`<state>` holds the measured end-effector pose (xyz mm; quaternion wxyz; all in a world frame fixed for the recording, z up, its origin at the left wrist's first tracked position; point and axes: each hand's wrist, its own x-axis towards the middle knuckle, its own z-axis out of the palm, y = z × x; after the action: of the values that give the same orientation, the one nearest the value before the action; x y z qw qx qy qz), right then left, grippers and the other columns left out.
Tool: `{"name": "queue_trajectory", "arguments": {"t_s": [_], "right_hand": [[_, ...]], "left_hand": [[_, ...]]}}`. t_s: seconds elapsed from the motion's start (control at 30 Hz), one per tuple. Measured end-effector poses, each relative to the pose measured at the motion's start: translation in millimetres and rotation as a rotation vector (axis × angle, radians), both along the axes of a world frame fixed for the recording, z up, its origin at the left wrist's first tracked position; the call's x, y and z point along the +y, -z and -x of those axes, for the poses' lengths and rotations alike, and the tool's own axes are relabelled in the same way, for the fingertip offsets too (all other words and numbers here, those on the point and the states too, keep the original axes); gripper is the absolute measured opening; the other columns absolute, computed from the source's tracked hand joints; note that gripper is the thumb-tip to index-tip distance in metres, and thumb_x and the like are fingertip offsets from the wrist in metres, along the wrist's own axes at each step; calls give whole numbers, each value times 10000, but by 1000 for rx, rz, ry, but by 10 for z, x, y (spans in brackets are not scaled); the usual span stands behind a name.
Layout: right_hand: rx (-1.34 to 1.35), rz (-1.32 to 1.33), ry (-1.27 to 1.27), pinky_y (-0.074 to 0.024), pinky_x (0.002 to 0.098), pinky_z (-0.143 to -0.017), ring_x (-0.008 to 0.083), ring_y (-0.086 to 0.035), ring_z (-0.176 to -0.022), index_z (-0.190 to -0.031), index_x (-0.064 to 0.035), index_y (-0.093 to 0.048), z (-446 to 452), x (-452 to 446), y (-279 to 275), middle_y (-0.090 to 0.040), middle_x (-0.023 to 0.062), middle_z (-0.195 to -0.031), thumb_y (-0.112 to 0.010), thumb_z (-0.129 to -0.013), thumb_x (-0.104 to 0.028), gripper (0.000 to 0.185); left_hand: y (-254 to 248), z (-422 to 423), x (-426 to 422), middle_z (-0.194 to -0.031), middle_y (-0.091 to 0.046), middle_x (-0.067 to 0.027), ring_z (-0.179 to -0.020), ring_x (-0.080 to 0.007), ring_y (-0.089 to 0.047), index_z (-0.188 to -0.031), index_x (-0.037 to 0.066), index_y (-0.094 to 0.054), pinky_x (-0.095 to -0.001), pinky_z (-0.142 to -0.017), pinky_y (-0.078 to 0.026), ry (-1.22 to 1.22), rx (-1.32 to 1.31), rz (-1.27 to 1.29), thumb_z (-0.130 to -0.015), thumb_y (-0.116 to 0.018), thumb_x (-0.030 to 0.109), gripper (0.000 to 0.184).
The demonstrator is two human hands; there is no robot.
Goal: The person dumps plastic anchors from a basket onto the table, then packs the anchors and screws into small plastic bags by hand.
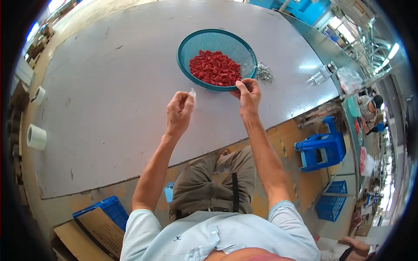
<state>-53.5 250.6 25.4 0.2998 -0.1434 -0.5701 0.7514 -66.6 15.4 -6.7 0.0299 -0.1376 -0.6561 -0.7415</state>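
A teal plastic mesh basket (185,71) on the grey table holds a heap of small red tube-like pieces (214,68). My left hand (179,112) is just left of the basket's near side, its fingers pinched on a small clear plastic bag (193,99). At the basket's near right rim is my right hand (248,96), thumb and fingers closed together. Whether they grip the rim or a small piece is hidden. Beside the basket's right edge lies a pile of small shiny metal parts (264,73).
The grey table (113,108) spans the view. Two tape rolls, one white (39,95) and one pale green (36,137), stand at its left edge. A clear bottle (321,75) lies at the right corner. Below are a blue stool (322,150), a blue crate (332,201) and a cardboard box (93,235).
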Motion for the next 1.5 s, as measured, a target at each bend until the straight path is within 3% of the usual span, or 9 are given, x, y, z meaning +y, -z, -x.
{"name": "queue_trajectory", "arguments": {"t_s": [0.3,0.4,0.57,0.8,0.97,1.17,1.33,1.47,1.5], "right_hand": [[-63,144,57,-696,398,-740,219,-716,-820,-1315,-61,-356,175,-85,-51,-591,116,-1073,-779,-858,-34,623],[-171,294,18,-696,401,-769,283,-761,-858,-1459,9,-306,66,-81,-163,-626,175,-1084,-843,-879,-174,812],[-359,133,-230,-703,348,-664,280,-764,-728,-1283,85,-488,256,143,-248,-641,160,-950,-820,-892,-362,681],[-426,21,-271,-722,378,-733,268,-761,-857,-1205,37,-536,427,268,-426,-693,180,-1090,-703,-854,-36,396],[-368,-102,-227,-715,381,-696,208,-752,-795,-1187,36,-550,513,363,-384,-699,148,-1075,-689,-851,-15,367],[-86,-432,46,-651,335,-595,175,-682,-717,-1114,15,-624,619,459,-301,-686,102,-955,-710,-798,-46,333],[-117,-639,144,-599,358,-711,200,-677,-780,-1030,-10,-639,734,696,-302,-702,92,-933,-723,-779,-81,274],[-82,-783,178,-549,373,-808,223,-681,-834,-1007,-28,-627,802,950,-123,-716,87,-943,-735,-788,-114,259],[-81,-780,177,-549,373,-808,223,-681,-834,-1007,-28,-627,804,967,-108,-716,87,-943,-735,-788,-114,259]], "left_hand": [[-17,-30,16,-835,-640,5,-759,-61,-574,-995,-16,-658,-250,-680,-503,-5,-12,52,-1012,-654,135,152],[-97,3,-39,-834,-642,0,-761,-63,-581,-993,-15,-656,-252,-683,-507,-21,-9,30,-1009,-650,127,143],[-95,14,0,-831,-642,-5,-757,-67,-592,-987,-14,-651,-250,-689,-513,-2,-33,-9,-1006,-639,120,135],[-122,71,-87,-831,-635,1,-748,-63,-589,-971,0,-643,-247,-683,-510,-82,-47,-24,-1009,-617,112,121],[-184,154,-299,-804,-655,-20,-722,-86,-605,-916,-9,-658,-276,-667,-522,-232,-17,32,-960,-651,114,131],[-386,177,-539,-783,-690,-83,-699,-173,-653,-875,24,-682,-347,-665,-535,-421,283,575,-903,-663,117,99],[-489,367,-491,-859,-740,-139,-778,-249,-713,-957,31,-747,-388,-709,-553,25,125,1197,-914,-681,199,186],[-663,532,-313,-855,-750,-124,-802,-246,-730,-1069,32,-750,-389,-753,-567,-144,130,879,-918,-727,248,265],[-649,692,-233,-996,-746,-145,-949,-268,-723,-1202,47,-698,-414,-848,-566,-199,73,660,-910,-754,285,380]]}}
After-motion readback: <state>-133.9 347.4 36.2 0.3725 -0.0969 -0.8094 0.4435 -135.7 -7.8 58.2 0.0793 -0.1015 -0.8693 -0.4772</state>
